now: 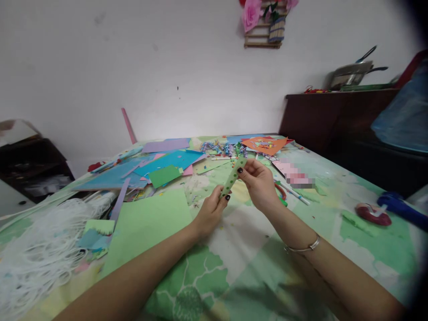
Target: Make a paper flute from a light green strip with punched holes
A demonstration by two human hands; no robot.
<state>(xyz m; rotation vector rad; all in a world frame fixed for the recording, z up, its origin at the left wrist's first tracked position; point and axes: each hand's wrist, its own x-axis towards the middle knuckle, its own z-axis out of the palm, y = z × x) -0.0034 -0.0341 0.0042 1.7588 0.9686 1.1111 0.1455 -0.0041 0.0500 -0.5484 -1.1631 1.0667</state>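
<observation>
In the head view, the left hand (210,211) and right hand (259,183) hold a dotted green strip (233,177) up over the middle of the worktop (244,240). The left fingers pinch its low end, and the right fingers pinch it near the top. Holding both ends likely keeps the thin strip straight. The left arm hides part of a big green sheet (150,218). A heap of white cord (43,258) sits farther left. The right hand partly covers a red and green thing (281,194).
</observation>
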